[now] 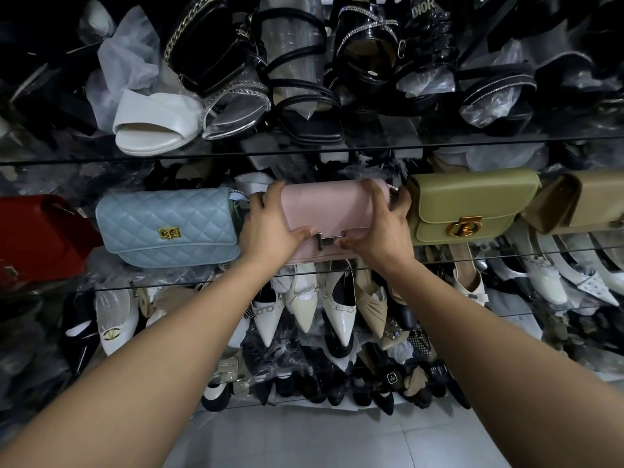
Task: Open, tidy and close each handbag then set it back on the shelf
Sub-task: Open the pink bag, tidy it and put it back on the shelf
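A pale pink handbag [329, 206] with a silver H-shaped clasp sits on the middle glass shelf [506, 253], its flap down. My left hand [270, 224] grips its left end, thumb near the clasp. My right hand [383, 228] grips its right end, fingers curled over the top corner. To its left stands a light blue quilted handbag [169, 228] with a gold clasp. Right of it stands an olive green handbag [472, 204] with a round gold lock, then a tan handbag [587, 201]. A red handbag [37, 234] is at the far left.
The glass shelf above holds black and white sandals [152, 126] wrapped in plastic. Below the bags, shelves carry several pointed cream and black shoes [341, 305]. A grey tiled floor [337, 440] shows at the bottom between my arms.
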